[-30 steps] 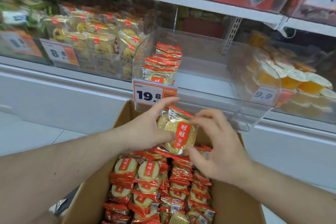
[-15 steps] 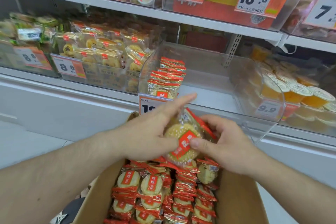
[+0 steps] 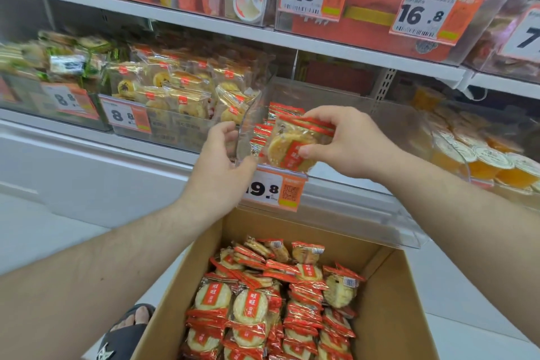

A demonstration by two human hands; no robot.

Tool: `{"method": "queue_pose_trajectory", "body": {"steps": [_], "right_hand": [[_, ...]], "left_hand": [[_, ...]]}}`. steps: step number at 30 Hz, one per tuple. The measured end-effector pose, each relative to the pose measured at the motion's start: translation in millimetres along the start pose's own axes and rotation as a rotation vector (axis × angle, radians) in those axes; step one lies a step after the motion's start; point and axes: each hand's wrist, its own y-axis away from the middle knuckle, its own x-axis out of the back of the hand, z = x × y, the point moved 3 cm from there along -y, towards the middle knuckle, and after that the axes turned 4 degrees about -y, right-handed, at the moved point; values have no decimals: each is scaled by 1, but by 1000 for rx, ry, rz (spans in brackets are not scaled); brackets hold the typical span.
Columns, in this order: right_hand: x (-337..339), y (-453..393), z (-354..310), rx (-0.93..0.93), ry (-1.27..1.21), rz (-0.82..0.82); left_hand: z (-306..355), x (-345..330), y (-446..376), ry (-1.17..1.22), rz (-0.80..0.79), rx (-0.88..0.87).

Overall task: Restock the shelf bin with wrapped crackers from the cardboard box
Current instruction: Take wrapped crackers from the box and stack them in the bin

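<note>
My right hand (image 3: 350,143) grips a small stack of red-and-gold wrapped crackers (image 3: 292,146) over the front left part of the clear shelf bin (image 3: 365,204). A short row of the same packets (image 3: 282,114) stands at the bin's left side, just behind the held stack. My left hand (image 3: 219,166) hovers at the bin's front left corner, fingers loosely curled and apart, holding no packet. Below my arms, the open cardboard box (image 3: 388,301) holds several rows of wrapped crackers (image 3: 257,307).
A 19.8 price tag (image 3: 274,190) hangs on the bin front. Left of it is a bin of gold-wrapped pastries (image 3: 181,93); to its right are orange jelly cups (image 3: 482,158). A shelf with more bins runs overhead. My sandalled foot (image 3: 125,333) is beside the box.
Both hands rose from the box to the bin. The stack passed from both hands into my right hand alone, and my left hand let go and moved to the bin's left corner.
</note>
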Motion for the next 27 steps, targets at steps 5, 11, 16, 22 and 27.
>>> {"method": "queue_pose_trajectory", "body": {"steps": [5,11,16,22,27], "right_hand": [[-30,-19,-5,-168,-107,-277],[-29,-24,-8,-341,-418,-337],[-34,-18,-4,-254,-319,-197],[-39,-21,-3,-262,-324,-325],[-40,-19,4,-268,-286,-369]], "left_hand": [[-9,-7,0,-46,-23,-56],[-13,-7,-1,-84,-21,-80],[-14,-8,0,-80,-20,-68],[-10,-9,4,-160,-13,-68],[-5,-7,7,-178,-14,-78]]}}
